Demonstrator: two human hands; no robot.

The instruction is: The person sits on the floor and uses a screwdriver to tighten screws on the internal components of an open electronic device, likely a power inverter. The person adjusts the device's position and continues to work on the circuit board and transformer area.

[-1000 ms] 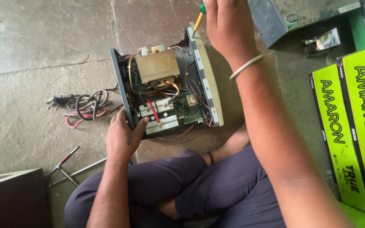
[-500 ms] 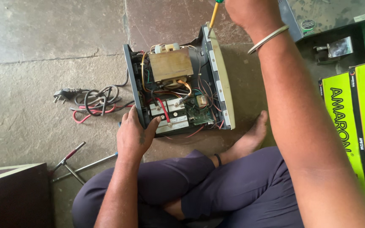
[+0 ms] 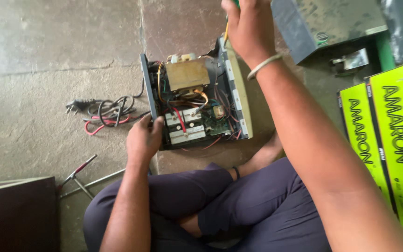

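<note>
Inverter case, opened and showing its insides, is lying on the concrete floor just in front of my crossed legs, and its long axis is running away from me. Inside it I am seeing a big brown transformer at the far end and a green circuit board with red and yellow wires at the near end. My left hand is curling around the near left corner of the case, fingers closed on its dark side wall, so this hand is the nearer one to the board. My right hand is reaching over the far right corner and is gripping a screwdriver with a yellow shaft, its tip pointing down at the cream front panel. To the left of the case a bundle of cable with a plug is lying apart from it, and near my left knee a metal tool with red grip is resting. Bright green boxes are standing at my right side
</note>
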